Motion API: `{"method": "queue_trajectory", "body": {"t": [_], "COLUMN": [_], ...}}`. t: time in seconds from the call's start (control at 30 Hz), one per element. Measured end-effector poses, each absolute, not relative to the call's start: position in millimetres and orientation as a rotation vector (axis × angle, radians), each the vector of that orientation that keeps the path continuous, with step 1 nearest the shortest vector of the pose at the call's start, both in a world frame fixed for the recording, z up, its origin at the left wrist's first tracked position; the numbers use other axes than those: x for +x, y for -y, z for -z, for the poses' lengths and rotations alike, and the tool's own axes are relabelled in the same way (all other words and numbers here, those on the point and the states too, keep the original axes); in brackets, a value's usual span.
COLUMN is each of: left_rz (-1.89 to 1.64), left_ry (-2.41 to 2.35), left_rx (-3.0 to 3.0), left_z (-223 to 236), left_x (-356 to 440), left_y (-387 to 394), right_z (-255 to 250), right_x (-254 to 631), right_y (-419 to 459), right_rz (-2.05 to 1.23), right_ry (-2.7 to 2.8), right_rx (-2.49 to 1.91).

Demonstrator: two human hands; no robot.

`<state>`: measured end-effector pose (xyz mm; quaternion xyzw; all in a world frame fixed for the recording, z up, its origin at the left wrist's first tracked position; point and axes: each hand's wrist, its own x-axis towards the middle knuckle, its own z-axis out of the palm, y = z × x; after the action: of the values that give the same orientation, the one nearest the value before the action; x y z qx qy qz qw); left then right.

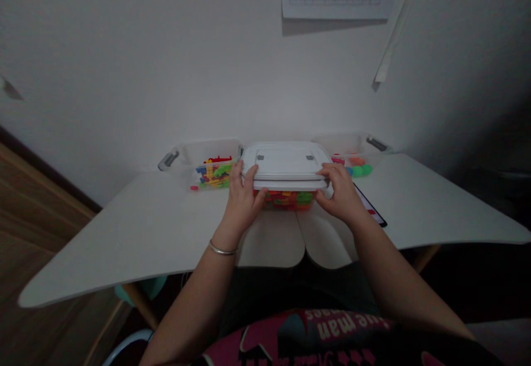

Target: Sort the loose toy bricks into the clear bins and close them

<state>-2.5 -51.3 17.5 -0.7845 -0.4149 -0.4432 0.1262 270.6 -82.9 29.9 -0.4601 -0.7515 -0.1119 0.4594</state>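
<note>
A clear plastic box [287, 199] full of small coloured pieces stands on the white table [136, 233] in front of me, with a white lid [286, 162] on top. My left hand [241, 199] grips the lid's front left corner, thumb over the top edge. My right hand [341, 192] grips the lid's front right corner the same way. Both hands have their fingers curled round the lid's rim. A thin bracelet [221, 250] sits on my left wrist.
An open clear bin [207, 164] with coloured pieces stands behind the box on the left. Another clear bin [357, 153] with green and orange balls is behind on the right. A dark flat tablet [371, 207] lies under my right hand. The wall is just behind.
</note>
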Motion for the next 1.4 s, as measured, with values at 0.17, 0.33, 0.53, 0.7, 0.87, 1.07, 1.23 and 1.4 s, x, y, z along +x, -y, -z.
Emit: {"method": "queue_trajectory", "body": {"t": [0.17,0.33,0.53,0.7,0.87,1.07,1.23,1.4], "left_rz": [1.178,1.172,1.275,1.357,1.419,1.376,1.279,1.144], "left_ry": [1.224,1.235,1.165,1.104,1.081,1.057,1.063,1.19], "left_rx": [-2.313,-2.278,-2.255,-2.249,-2.257,-2.304,-2.373,-2.388], "left_z": [-21.0,-21.8,-15.8,-10.3,-10.0,-18.3,-19.6,-24.4], "left_x": [-5.8,4.1,11.6,8.9,3.6,-0.6,0.2,-2.0], "left_y": [43.0,31.8,21.4,19.0,19.1,3.3,-5.8,-3.2], "right_z": [-27.7,-38.0,-40.2,-39.0,-42.9,-46.2,-41.2,-35.7], "right_x": [275.3,271.4,265.5,262.5,261.4,263.7,267.5,269.4], "right_y": [66.7,45.8,41.3,51.8,59.9,49.8,42.5,43.3], "right_rz": [0.203,0.213,0.253,0.284,0.286,0.294,0.305,0.337], "right_ry": [1.889,1.915,1.804,1.818,1.853,1.861,1.898,1.877], "right_rx": [-1.079,-1.154,-1.209,-1.214,-1.164,-1.152,-1.191,-1.263]}}
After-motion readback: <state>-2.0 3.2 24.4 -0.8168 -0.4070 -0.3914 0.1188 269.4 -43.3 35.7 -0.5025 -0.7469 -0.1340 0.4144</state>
